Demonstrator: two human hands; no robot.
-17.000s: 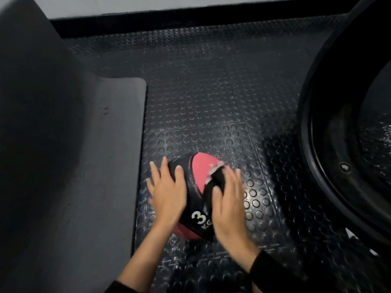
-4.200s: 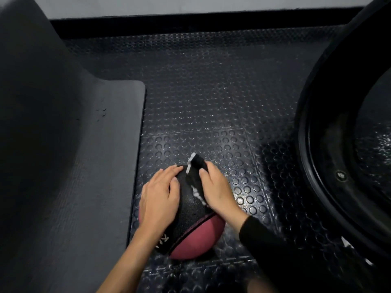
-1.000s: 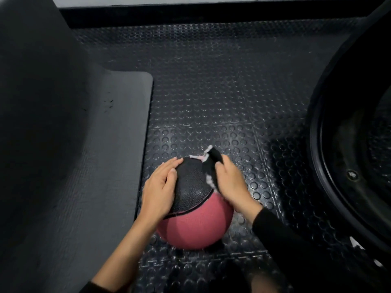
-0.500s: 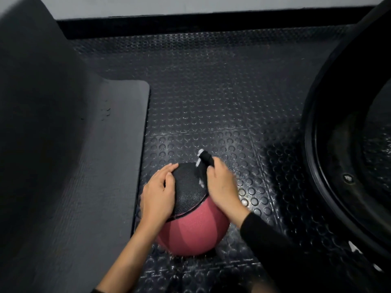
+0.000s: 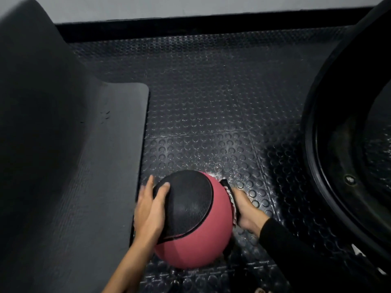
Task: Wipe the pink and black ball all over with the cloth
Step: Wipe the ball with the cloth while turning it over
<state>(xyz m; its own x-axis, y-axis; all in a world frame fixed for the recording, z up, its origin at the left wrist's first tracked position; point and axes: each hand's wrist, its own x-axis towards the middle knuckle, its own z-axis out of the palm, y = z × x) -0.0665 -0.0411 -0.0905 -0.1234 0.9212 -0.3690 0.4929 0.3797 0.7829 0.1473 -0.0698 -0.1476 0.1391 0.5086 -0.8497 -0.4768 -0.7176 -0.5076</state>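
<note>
The pink and black ball rests on the studded rubber floor, its black panel turned up and to the left. My left hand lies on the ball's left side with the thumb on the black panel and the fingers spread. My right hand presses the dark cloth with its white-pink edge against the ball's right side, low near the floor. Most of the cloth is hidden between my hand and the ball.
A grey mat lies to the left, its edge right beside the ball, and curves up into a raised shape at far left. A large black tyre fills the right side. A black skirting strip runs along the wall behind.
My right hand and the cloth have slid from the ball's top down its right side. The ball has turned, showing more pink on the right.
</note>
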